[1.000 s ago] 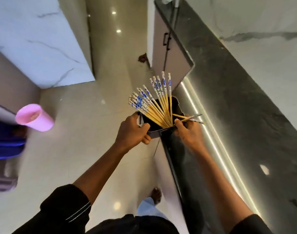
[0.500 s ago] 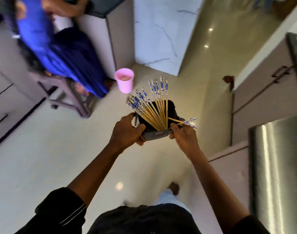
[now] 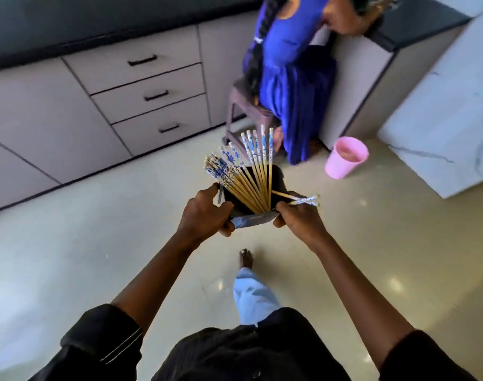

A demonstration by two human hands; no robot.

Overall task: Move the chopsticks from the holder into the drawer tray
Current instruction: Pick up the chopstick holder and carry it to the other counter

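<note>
Carrying step, not yet the transfer. Holder [image 3: 251, 215], a dark cup-like container, is held up over the floor [image 3: 97, 243] between both hands, clear of any bench. Left hand [image 3: 204, 215] wraps its left side, fingers [image 3: 226, 229] curled around the wall and under the rim. Right hand [image 3: 299, 220] pinches the right edge, fingers closed on the rim.

Chopsticks [image 3: 248, 171] all sit in the holder: most fan out up and to the left, blue-patterned ends outward; a couple [image 3: 303, 199] lie nearly flat, poking out to the right just above the right hand and crossing at their tips.

Drawers [image 3: 152, 97] ahead, a stack of three with dark handles, all shut. No tray visible. A seated person in blue [image 3: 289, 92] and a pink bin [image 3: 344, 158] stand to the right of the path.

Judgement: next move needs a drawer opened, so one hand must let go; the holder has to be gripped firmly by the other or set down first. Which drawer has the tray cannot be told. Risk: the flat-lying pair may slide out if the holder tips right.
</note>
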